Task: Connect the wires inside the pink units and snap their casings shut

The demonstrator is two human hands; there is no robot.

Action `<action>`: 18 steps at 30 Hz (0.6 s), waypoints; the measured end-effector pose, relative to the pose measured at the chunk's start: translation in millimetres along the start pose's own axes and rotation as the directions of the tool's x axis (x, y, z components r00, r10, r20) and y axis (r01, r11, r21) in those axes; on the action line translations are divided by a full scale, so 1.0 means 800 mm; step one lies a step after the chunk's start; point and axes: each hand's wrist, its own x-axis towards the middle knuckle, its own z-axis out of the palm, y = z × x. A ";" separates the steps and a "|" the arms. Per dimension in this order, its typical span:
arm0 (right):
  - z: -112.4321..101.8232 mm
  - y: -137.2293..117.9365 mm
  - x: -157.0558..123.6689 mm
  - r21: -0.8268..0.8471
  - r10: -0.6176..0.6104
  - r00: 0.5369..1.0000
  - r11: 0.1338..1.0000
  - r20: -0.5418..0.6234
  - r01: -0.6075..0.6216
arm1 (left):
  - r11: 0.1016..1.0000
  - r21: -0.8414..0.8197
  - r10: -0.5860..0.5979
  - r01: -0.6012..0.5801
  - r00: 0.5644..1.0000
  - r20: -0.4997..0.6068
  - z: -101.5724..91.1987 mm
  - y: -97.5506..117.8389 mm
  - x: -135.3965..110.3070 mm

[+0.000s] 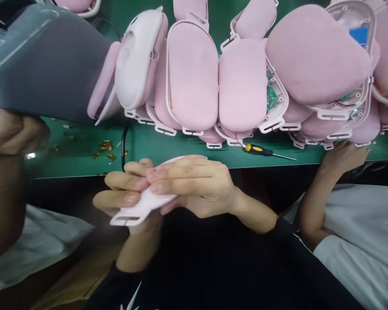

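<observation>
Just off the table's front edge, a pale pink-white plastic casing (158,199) is held between both hands, tilted, with a slotted strap loop at its lower left end. My left hand (126,187) grips it from the left, fingers curled over its edge. My right hand (202,185) lies across its top, fingers pressed on the surface and thumb beneath. Much of the casing is hidden behind the fingers. Beyond the hands, pink padded casings with strap loops lie in a row, among them a pink casing (192,77) straight ahead.
A yellow-black screwdriver (260,150) lies on the green table (168,150). A large grey bin (48,64) stands at left, near small gold-coloured scraps (105,146) and a black cable (123,146). Co-workers' hands (345,159) (16,133) are at both sides. Some casings expose a green circuit board (271,94).
</observation>
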 end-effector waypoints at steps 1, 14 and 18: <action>-0.004 0.002 -0.003 -0.010 -0.028 1.000 1.000 -0.003 0.028 | 0.998 -0.055 0.008 -0.007 0.999 0.032 -0.007 -0.004 0.001; 0.044 0.048 -0.007 -0.047 -0.151 0.936 0.989 -0.319 0.143 | 0.781 0.419 0.222 -0.462 0.834 0.505 -0.104 -0.017 0.027; 0.056 0.045 0.001 -0.070 -0.142 0.917 0.990 -0.374 0.124 | 0.830 0.372 0.243 -0.416 0.869 0.430 -0.100 -0.031 0.026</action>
